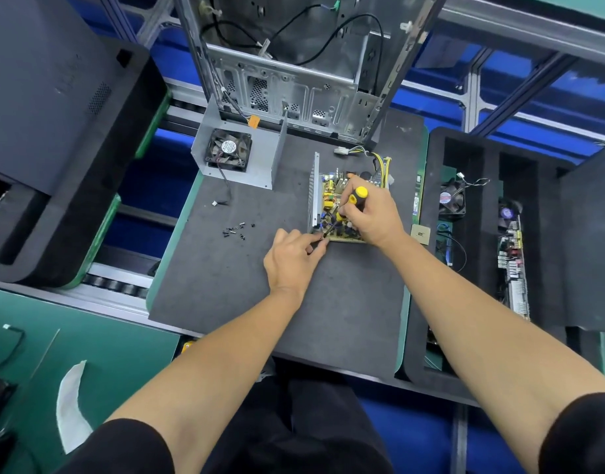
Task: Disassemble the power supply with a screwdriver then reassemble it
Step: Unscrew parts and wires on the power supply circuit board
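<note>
Hidden and unclear items, operator:

- Screwdriver [348, 208] tip: your left hand [292, 258] fingers cover it at the board's 7 o'clock corner; whether a screw is pinched there cannot be told.
- Power supply board [335, 196]: right half under your right hand [371, 217].
- Loose screws [237, 230], at 9 o'clock: too small to count.
- Computer case [294, 63], at 12 o'clock: top cut off.

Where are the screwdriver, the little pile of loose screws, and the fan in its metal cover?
screwdriver [357, 197]: head view, on its yellow-and-black handle.
loose screws [237, 230]: head view, middle of the scattered cluster.
fan [228, 150]: head view, on its round hub label.
</note>
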`<state>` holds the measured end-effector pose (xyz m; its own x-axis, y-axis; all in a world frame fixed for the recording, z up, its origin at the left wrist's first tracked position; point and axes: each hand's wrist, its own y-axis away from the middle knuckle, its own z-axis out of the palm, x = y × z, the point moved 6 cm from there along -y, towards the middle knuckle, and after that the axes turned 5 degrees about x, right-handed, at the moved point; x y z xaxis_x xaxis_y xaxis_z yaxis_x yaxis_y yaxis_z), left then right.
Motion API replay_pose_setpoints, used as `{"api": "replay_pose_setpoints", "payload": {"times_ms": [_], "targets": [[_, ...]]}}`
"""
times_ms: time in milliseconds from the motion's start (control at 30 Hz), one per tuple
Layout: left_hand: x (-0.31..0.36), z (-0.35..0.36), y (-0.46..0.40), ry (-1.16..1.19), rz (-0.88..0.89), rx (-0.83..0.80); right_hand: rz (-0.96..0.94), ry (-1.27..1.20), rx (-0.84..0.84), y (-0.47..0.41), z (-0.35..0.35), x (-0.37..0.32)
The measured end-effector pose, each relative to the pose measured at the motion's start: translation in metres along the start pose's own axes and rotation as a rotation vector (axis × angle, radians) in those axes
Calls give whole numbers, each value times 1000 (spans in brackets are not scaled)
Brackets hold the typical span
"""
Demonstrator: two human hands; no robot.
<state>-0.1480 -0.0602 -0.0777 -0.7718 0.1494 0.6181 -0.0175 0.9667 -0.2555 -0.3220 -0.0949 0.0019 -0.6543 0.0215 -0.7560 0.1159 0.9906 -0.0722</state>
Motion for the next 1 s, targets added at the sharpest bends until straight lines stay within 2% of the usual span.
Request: {"api": "replay_pose_setpoints", "payload": {"times_ms": [633,1000], "targets": [[6,3,-1,-43,33,-18,-5,90,-56,-3,5,-1],[15,2,-1,-88,28,-37,-159,335,-169,-6,-4,-22]]}}
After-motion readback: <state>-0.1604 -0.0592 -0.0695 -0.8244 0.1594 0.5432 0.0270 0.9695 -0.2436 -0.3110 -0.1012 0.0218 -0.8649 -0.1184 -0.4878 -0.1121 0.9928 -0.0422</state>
